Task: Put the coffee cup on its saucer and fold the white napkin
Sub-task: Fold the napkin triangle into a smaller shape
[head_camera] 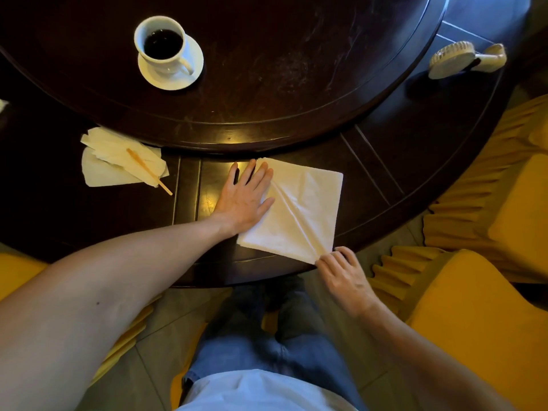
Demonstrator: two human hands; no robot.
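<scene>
While the white ceramic coffee cup [162, 44] stands upright on its round white saucer [171, 73], far across the dark wooden round table [385, 161], the folded white cloth napkin [299, 209] lies near the table's front edge. Cup holds dark liquid; handle points toward the near right. Cup and saucer sit on the raised inner disc of the table, well apart from the napkin.

Napkin: roughly square, one corner pointing toward the person, a raised diagonal crease running from near the left hand down to that near corner.

Left hand [244, 197]: flat and unclenched, palm down, fingers spread, grasping nothing. Its thumb side and fingertips press on the napkin's left edge; the rest of the palm rests on bare wood.

Right hand [345, 275]: fingertips pinched on the napkin's near corner, at the table's edge (grip is a light pinch, not a fist).

Other items: a crumpled pale paper wrapper [118, 161] with a thin wooden stir stick [149, 172] lying across it, left of the napkin and apart from it; a pale handheld fan [467, 59] at the far right rim. Yellow pleated chair covers [480, 292] flank the person on the right.
</scene>
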